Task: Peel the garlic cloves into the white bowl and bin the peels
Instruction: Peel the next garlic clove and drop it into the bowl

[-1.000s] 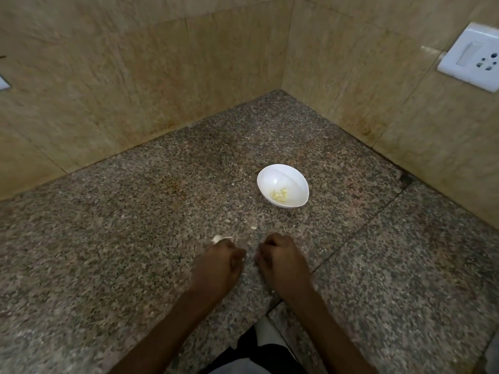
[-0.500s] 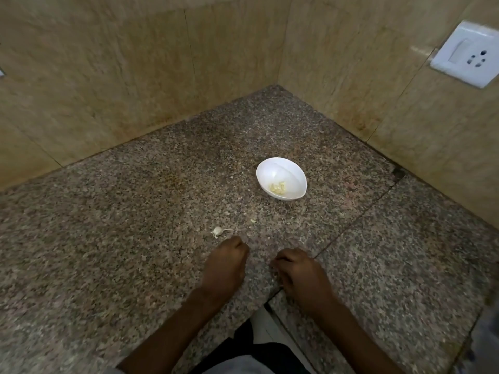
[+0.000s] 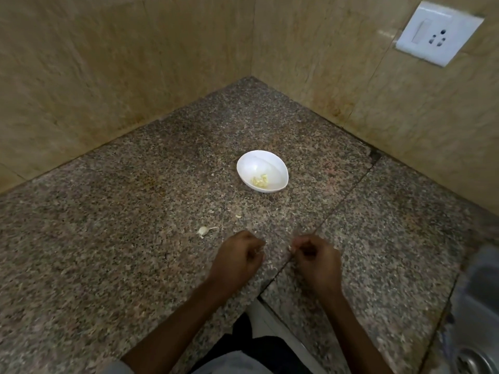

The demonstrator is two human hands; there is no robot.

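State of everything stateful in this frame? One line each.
white bowl: upright on the counter, peeled garlic inside.
garlic clove: unpeeled, on the counter, untouched.
left hand: fingers curled, pale speck at fingertips, grip unclear.
right hand: fingers curled, pale speck at fingertips, grip unclear.

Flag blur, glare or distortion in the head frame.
Head view: wide-angle skews the socket top right; right edge by the sink smears with motion blur; white bowl reads sharp under soft, even light; left hand and right hand slightly soft, so what their curled fingers hold is unclear.
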